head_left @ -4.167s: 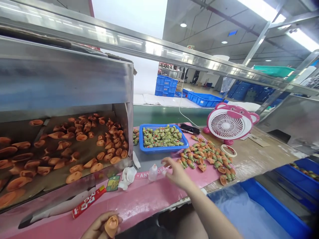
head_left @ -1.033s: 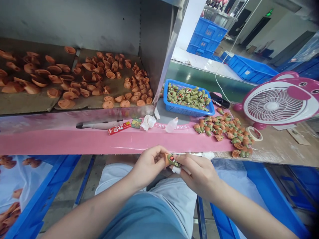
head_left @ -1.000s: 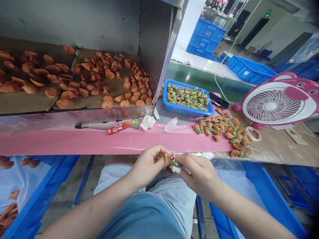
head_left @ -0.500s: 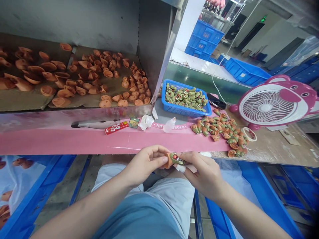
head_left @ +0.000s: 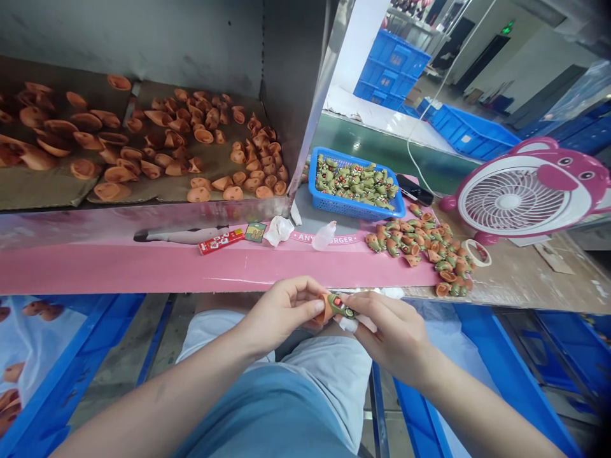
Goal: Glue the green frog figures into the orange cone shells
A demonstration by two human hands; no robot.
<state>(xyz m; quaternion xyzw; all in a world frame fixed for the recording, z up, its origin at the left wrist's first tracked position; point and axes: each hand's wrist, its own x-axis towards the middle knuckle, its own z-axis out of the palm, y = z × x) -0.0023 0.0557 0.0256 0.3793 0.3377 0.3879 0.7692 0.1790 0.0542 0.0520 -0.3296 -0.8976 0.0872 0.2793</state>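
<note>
Presently, item by item. My left hand [head_left: 281, 315]: fingers [head_left: 305, 308] pinching an orange shell [head_left: 326, 310]. My right hand [head_left: 394, 331]: fingers [head_left: 367, 304] pinching a green figure [head_left: 342, 306], its end touching the shell's mouth. I hold both over my lap, just off the near edge of the desk [head_left: 191, 267].

- Far edge: blue basket [head_left: 356, 207] of green figures.
- Right of the basket: heap of joined pieces [head_left: 420, 245], spreading toward the near edge.
- Right end: pink fan [head_left: 520, 191].
- Mid-desk: clear bottle [head_left: 324, 235].
- Shelf [head_left: 143, 44] at the left: loose shells [head_left: 229, 165] on cardboard.

"ANY" and "URGER" on pink mat [head_left: 238, 268], middle hidden by small bottle [head_left: 324, 235]
</note>
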